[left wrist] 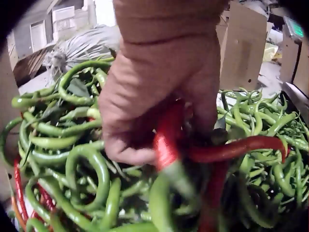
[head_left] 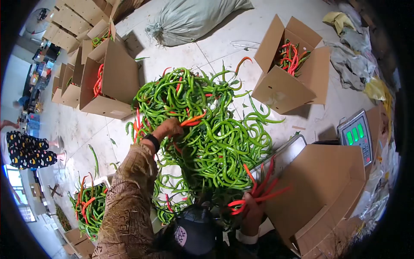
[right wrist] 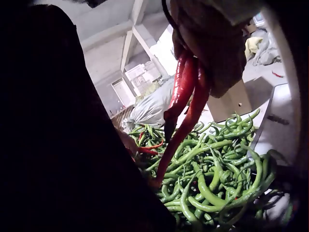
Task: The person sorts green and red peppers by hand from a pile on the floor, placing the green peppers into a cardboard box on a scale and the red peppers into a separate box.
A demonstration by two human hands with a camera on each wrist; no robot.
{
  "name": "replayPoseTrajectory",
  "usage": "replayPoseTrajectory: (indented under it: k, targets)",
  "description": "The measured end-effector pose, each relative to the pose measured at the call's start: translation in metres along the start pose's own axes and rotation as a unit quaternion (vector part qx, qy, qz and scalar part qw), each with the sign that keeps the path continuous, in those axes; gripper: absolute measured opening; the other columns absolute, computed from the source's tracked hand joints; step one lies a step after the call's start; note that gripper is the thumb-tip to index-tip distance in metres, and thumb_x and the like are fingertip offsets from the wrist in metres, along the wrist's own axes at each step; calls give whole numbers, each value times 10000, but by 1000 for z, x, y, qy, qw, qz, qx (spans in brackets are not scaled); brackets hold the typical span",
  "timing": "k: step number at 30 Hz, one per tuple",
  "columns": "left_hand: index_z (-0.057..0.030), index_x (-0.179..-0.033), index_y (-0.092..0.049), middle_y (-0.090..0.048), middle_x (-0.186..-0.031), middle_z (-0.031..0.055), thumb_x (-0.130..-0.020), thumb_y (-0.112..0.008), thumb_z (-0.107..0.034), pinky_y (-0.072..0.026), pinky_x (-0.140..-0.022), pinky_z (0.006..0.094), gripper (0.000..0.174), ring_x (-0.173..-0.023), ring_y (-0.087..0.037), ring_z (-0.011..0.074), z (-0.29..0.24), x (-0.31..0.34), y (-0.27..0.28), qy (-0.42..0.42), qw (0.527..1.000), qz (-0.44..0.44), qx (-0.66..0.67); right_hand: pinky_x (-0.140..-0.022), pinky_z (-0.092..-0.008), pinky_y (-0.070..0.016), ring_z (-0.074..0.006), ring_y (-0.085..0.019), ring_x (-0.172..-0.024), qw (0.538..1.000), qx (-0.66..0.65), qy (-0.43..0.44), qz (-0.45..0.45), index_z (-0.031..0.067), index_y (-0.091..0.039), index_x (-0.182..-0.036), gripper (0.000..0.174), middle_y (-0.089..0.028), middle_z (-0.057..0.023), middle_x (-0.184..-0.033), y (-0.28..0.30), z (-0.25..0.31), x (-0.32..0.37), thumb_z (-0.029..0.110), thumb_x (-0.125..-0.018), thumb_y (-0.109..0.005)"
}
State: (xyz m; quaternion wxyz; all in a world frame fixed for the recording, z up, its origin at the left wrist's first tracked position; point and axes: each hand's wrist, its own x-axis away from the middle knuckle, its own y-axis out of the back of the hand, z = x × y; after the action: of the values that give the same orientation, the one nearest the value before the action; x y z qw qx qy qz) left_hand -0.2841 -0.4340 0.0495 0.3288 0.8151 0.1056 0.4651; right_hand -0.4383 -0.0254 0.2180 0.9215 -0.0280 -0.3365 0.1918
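A large heap of long green chili peppers [head_left: 233, 146] lies on the floor, with some red ones mixed in. Over its left part, my left hand [head_left: 170, 127] grips a few red chili peppers [head_left: 194, 120]. The left wrist view shows curled fingers [left wrist: 130, 153] around them, close over the green ones. At the near right of the heap, my right hand [head_left: 252, 211] holds a bunch of several red chili peppers [head_left: 263, 190] that fan out from its fingers. In the right wrist view two of these red peppers [right wrist: 186, 101] hang down from the hand.
An open cardboard box [head_left: 319, 190] stands right of my right hand, beside a digital scale [head_left: 355, 134]. Another box [head_left: 284, 82] holding red peppers is at the far right; more boxes [head_left: 123, 73] line the left. A tied sack [head_left: 194, 21] lies behind. Another person [head_left: 30, 149] is at far left.
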Motion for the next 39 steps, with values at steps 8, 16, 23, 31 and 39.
replayPoseTrajectory:
  k: [8, 16, 23, 31, 39]
  targets:
    - [-31, -1131, -588, -631, -799, 25, -966, -600, -251, -443, -594, 250, 276, -659, -534, 84, -47, 152, 17, -81, 854, -49, 511, -808, -311, -464, -166, -558, -881, 998, 54, -8, 14, -15, -554, -1137, 347, -582, -63, -1003, -6, 14, 24, 62, -816, -662]
    - [66, -1344, -423, -536, -749, 34, -914, -655, -235, -430, -575, 255, 574, -592, -493, 116, -102, 242, 45, -190, 696, 31, 691, -794, -291, -452, -142, -550, -832, 993, -20, 41, 112, -32, -526, -1203, 379, -595, -61, -931, -13, 43, 53, -14, -826, -562]
    - [-47, -1297, -501, -532, -733, 31, -913, -641, -203, -465, -616, 282, 438, -620, -524, 164, -191, 282, 24, -232, 902, -110, 348, -971, -314, -426, -165, -562, -1068, 977, -50, 114, 174, -35, -447, -1318, 463, -592, -92, -1138, -30, 59, 63, 55, -899, -624]
    - [-54, -1265, -573, -669, -937, 142, -886, -642, -170, -515, -791, 393, 403, -861, -646, 305, -218, 211, -38, -529, 814, -170, 167, -785, -309, -494, -165, -575, -839, 981, -129, 99, 107, 31, -546, -1087, 331, -560, -40, -928, -3, 32, 2, 85, -797, -695]
    - [-57, -956, -655, -680, -953, 177, -809, -584, -119, -538, -753, 461, 175, -880, -641, 362, -70, 35, -68, 22, 964, -250, -87, -815, -368, -529, -215, -617, -894, 986, -121, 10, 114, 28, -490, -1208, 441, -596, -94, -1009, 19, -1, -19, 7, -796, -644]
